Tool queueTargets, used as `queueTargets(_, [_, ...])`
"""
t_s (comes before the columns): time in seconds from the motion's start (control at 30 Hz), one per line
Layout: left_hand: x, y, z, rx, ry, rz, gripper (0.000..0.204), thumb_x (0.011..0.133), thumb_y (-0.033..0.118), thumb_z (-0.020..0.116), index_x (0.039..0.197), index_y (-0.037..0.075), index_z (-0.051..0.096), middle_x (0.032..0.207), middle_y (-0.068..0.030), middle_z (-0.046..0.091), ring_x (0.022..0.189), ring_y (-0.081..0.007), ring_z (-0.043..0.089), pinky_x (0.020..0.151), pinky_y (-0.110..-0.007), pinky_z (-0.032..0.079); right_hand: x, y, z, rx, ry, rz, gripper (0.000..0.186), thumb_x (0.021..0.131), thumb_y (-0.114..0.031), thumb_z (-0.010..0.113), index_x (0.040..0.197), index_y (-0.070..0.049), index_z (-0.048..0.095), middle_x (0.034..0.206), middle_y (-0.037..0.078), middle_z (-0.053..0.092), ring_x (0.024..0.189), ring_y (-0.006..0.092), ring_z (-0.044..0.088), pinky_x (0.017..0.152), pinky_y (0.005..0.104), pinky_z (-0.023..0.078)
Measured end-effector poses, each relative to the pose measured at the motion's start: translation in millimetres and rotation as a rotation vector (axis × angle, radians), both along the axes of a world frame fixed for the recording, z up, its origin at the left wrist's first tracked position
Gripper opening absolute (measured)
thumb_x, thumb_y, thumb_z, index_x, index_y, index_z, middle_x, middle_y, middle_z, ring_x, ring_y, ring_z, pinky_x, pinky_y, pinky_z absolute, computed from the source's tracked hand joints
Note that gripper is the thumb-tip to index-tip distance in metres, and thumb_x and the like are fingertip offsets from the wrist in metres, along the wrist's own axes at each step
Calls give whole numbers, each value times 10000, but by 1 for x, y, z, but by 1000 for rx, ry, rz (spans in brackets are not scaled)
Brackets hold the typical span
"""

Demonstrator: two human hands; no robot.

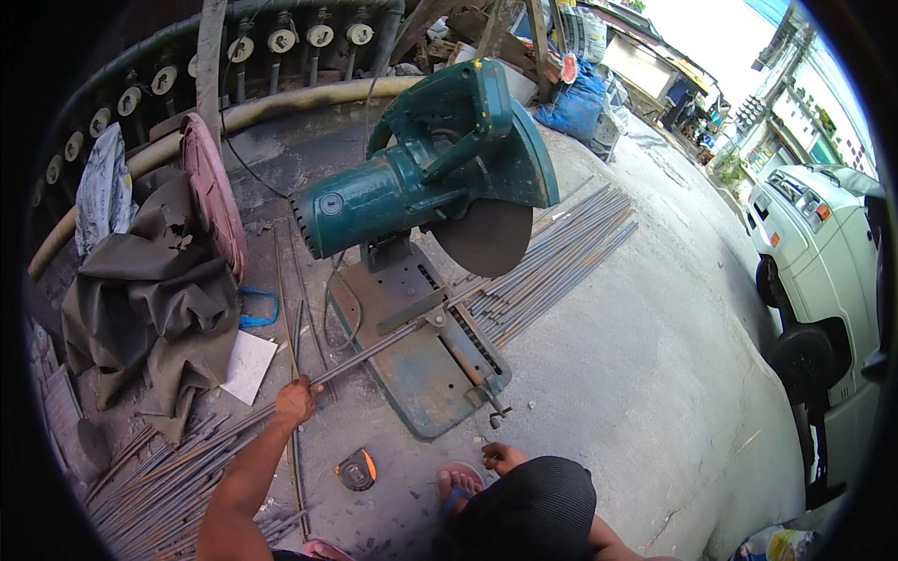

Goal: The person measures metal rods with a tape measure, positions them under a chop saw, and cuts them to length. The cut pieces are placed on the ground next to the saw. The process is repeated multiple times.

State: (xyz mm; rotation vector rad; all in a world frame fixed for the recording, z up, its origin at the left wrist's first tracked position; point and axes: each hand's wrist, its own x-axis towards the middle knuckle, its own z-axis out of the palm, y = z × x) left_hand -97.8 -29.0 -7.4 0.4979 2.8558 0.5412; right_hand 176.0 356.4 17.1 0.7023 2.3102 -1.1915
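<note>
The left hand [297,400] is closed around a slim bundle of metal rods [374,352], fingers wrapped over it; the bundle slants from the near left up to the far right, across the base plate [430,402] of a green cut-off saw [369,201], and reaches the vise there; the saw's dark cutting disc [486,238] hangs above the far-right part of the plate; the right hand [503,457] is beside the person's knee, just nearer than the vise crank [499,416], its fingers curled, though I cannot tell whether they pinch anything.

A black and orange tape measure [356,470] lies on the ground [673,393] to the right of the left forearm and left of a sandaled foot [458,481]; loose rods [178,477] spread at the near left, and a thick stack of cut rods [561,271] lies to the right of the saw, beyond the disc; on the left, a crumpled brown sheet [168,290] sits next to a pink oval panel [208,187], with a white tile [251,366] on its near-right side; a row of round meters [282,41] lines the far left; a white vehicle [818,243] stands at the right.
</note>
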Motion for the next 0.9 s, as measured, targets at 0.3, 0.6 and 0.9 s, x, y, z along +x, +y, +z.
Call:
queueTargets(0.3, [-3, 5, 4, 99, -13, -1, 463, 862, 442, 520, 964, -10, 520, 885, -232, 609, 875, -401, 587, 759, -474, 462, -26, 12, 205, 56, 551, -382, 242, 847, -118, 589, 1018, 53, 583, 858, 125, 642, 759, 169, 617, 694, 283, 475])
queueTargets(0.6, [51, -115, 5, -174, 15, 82, 500, 842, 418, 554, 1122, 7, 497, 1136, -156, 506, 1121, -304, 477, 951, -500, 358, -49, -122, 301, -184, 555, 608, 371, 850, -264, 606, 1079, 23, 554, 954, 147, 592, 821, 212, 574, 728, 339, 477])
queueTargets(0.9, [60, -186, -3, -234, -100, 94, 432, 916, 391, 436, 1134, 22, 491, 1179, -172, 513, 1161, -315, 461, 961, -478, 364, -66, -150, 308, -161, 407, 652, 351, 854, -273, 597, 1060, 10, 568, 960, 131, 594, 834, 209, 581, 692, 298, 475])
